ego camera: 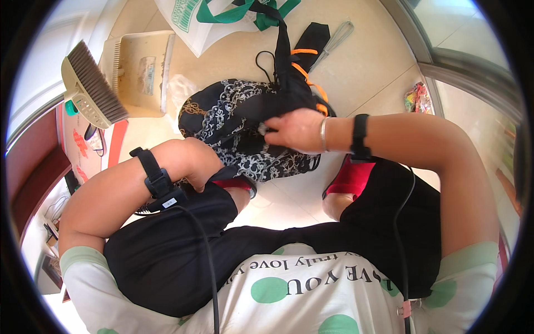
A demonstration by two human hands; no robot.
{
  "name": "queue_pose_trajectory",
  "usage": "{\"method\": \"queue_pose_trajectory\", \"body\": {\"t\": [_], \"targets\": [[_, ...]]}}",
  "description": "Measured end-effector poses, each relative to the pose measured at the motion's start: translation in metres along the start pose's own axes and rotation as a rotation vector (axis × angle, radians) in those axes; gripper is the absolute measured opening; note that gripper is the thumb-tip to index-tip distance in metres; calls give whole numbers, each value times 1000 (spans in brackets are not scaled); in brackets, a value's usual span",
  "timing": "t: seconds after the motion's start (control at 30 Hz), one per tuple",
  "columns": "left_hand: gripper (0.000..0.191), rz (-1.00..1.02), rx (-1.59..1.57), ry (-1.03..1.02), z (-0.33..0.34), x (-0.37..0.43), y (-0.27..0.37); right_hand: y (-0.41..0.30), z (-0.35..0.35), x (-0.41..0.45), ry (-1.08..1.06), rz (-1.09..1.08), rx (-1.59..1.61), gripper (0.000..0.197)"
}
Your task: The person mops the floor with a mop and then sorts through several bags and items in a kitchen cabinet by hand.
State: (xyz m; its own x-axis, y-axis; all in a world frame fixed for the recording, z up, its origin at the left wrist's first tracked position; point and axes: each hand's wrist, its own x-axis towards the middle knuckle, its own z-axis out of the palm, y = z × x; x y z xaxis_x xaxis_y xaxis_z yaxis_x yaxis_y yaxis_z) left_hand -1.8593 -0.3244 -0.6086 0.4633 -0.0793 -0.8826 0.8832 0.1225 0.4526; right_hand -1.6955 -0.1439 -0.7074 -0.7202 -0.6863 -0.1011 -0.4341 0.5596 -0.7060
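A heap of black cloth with white and gold scroll patterns (246,160) lies on the floor in front of my knees. My right hand (294,130) reaches over it from the right, fingers bent and fingertips slightly blurred against the dark fabric. A small whitish spot shows at those fingertips; what it is stays unclear. My left hand (200,160) bends down at the heap's near left edge, beside my left knee, with most of its fingers hidden. Plain black fabric with orange cords (308,77) extends from the heap's upper right side.
A broom head (89,92) and a beige dustpan (167,73) stand at the upper left. Beyond the heap lies a white bag with green straps (200,27). A wire whisk (336,41) rests on the tiles. Colourful crumpled packaging (418,98) sits by the metal door frame (459,69).
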Motion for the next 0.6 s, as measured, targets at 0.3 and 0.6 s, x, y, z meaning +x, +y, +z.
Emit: {"method": "queue_pose_trajectory", "body": {"t": [0.3,0.6], "targets": [[48,-8,129,-36,-16,6,4,14,-95,-42,511,264,448,48],[39,4,175,-78,1,15,-5,37,-137,-105,458,759,1103,40]]}}
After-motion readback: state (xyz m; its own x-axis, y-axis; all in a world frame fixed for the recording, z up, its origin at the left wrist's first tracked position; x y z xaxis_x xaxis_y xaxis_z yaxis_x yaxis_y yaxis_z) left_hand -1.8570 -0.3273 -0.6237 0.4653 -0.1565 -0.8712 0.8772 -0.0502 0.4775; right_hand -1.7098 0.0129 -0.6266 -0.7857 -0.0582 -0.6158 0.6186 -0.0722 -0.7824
